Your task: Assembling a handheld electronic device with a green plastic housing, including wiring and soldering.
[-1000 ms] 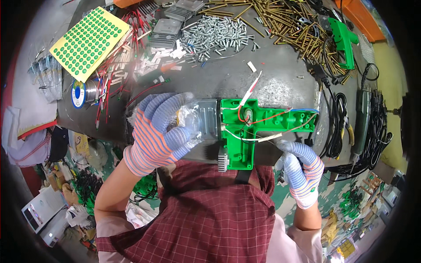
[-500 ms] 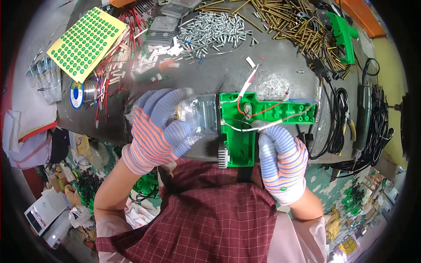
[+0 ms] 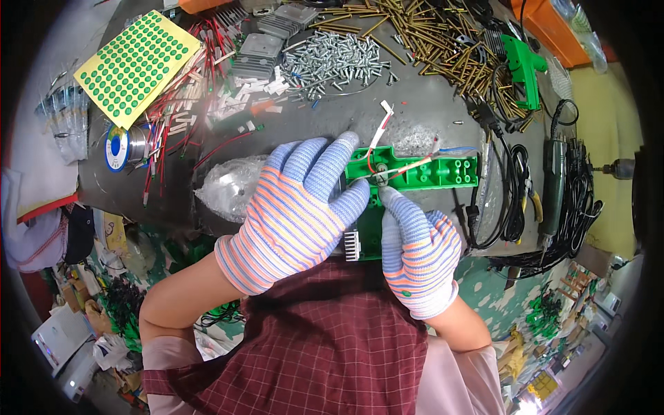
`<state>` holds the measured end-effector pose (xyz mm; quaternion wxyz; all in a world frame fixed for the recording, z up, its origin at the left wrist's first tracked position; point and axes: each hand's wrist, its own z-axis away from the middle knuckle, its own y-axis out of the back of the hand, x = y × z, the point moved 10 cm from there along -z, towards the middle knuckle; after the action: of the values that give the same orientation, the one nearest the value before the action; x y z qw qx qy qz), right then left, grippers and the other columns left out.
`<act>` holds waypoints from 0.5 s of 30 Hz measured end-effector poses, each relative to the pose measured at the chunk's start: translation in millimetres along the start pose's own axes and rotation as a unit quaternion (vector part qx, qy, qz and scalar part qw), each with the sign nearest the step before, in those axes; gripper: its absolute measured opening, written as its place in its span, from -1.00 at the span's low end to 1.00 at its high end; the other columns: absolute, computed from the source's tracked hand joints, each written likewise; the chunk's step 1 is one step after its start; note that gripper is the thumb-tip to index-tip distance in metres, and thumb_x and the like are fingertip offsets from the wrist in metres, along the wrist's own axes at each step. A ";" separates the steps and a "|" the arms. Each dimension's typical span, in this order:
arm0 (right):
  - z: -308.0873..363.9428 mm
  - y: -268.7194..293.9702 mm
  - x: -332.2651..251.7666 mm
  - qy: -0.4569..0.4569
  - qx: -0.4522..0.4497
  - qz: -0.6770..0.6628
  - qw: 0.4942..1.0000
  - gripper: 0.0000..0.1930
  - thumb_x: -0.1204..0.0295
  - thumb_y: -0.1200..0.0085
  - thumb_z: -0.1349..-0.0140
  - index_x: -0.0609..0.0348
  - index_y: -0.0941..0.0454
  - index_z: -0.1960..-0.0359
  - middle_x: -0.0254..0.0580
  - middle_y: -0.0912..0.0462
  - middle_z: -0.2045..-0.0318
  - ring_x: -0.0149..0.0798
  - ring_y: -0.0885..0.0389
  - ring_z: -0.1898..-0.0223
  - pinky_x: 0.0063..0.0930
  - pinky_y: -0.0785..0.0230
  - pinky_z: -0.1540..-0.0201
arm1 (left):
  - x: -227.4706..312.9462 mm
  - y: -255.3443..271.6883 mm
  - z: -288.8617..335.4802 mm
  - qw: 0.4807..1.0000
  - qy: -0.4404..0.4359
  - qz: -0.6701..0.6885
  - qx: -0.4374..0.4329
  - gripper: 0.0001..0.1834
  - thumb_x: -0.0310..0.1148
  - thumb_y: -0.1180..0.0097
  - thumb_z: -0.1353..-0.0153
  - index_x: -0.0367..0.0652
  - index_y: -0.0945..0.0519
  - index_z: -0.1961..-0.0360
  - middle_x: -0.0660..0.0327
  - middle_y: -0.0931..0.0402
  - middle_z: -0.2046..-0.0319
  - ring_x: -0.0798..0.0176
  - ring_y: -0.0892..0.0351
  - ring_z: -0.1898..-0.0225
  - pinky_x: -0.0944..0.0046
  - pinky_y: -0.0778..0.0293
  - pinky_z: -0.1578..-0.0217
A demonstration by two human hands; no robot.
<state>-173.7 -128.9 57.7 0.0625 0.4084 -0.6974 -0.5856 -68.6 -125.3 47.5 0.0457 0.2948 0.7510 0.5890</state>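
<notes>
A green T-shaped plastic housing half [image 3: 432, 173] lies open in front of me, with white, red and blue wires [image 3: 381, 128] across it. A small round metal part [image 3: 381, 177] sits where its arms meet. My left hand [image 3: 294, 200], in a striped glove, is closed on the left end of the housing, thumb and fingers around it and hiding the clear section there. My right hand [image 3: 422, 252], gloved alike, has its fingers bent together over the lower arm, a fingertip beside the round part; anything pinched there is hidden. A finned grey piece [image 3: 352, 246] shows at the lower arm's side.
Clear plastic wrap [image 3: 232, 188] lies left of my left hand. Behind are silver screws [image 3: 335, 55], brass-coloured rods [image 3: 443, 41], heat sinks [image 3: 257, 55], a sticker sheet [image 3: 138, 69] and a solder spool [image 3: 121, 147]. Black cables [image 3: 517, 194] and a dark green tool [image 3: 553, 183] lie right.
My left hand has moved right, off the clear section's outer end, onto the housing's left end. The housing has shifted slightly left, and my right fingertip has moved to the round part.
</notes>
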 end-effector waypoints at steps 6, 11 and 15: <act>31.0 -5.3 25.4 -0.185 -0.169 -0.288 0.924 -0.43 0.55 -0.09 -0.22 0.27 -0.36 -0.31 -0.03 -0.61 0.46 0.03 -0.62 0.47 -0.27 -0.49 0.30 | -5.8 -2.0 1.9 1.000 0.023 -0.007 -0.017 -0.66 -0.35 -0.18 0.05 0.00 -0.65 0.16 -0.07 -0.43 -0.14 -0.13 -0.44 -0.02 -0.07 -0.38 -0.03; 38.2 -19.2 13.2 -0.218 -0.222 -0.346 0.885 -0.48 0.56 -0.07 -0.24 0.24 -0.40 -0.28 0.07 -0.69 0.29 0.07 -0.67 0.42 -0.22 -0.51 0.28 | -11.2 -4.7 2.5 0.999 0.017 0.024 -0.021 -0.65 -0.34 -0.22 0.06 0.04 -0.65 0.15 -0.02 -0.45 -0.13 -0.11 -0.45 -0.02 -0.05 -0.39 0.02; 19.9 -15.0 -0.8 -0.120 -0.169 -0.268 0.941 -0.52 0.54 -0.09 -0.22 0.16 -0.45 -0.22 0.13 -0.70 0.31 0.11 -0.67 0.45 -0.12 -0.50 0.38 | -11.5 -2.8 8.8 0.999 0.001 0.036 0.030 -0.66 -0.24 -0.30 -0.04 0.15 -0.65 0.10 0.01 -0.45 -0.13 -0.11 -0.46 -0.04 -0.07 -0.37 0.00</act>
<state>-177.0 -112.8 38.8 -0.1130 0.4906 -0.4554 -0.7343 -56.7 -123.8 39.1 0.0144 0.3223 0.7575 0.5675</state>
